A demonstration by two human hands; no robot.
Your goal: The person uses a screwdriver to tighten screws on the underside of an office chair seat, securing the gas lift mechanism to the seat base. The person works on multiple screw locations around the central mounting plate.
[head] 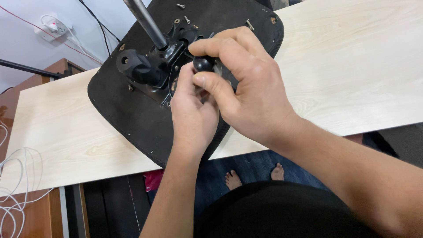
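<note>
Upturned seat base [132, 114] lies on desk [352, 66], upper centre of frame, overhanging near edge. Mechanism plate [154, 70] sits on seat base; metal column [145, 20] rises from it toward top of frame. Left hand [194, 112] and right hand [246, 88] meet at knob [203, 64], right of plate. 2 bare feet [253, 176] on floor below desk edge. Wall socket [55, 27] upper left; cables [17, 185] lower left.

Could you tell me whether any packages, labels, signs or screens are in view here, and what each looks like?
None can be seen in this view.
Nearest to such things: a white power strip on the wall at upper left, with white cables.
Both hands, the left hand and the right hand, are at a black knob on the black seat underside, which lies on the pale wooden table; no sticker shows on it.
</note>
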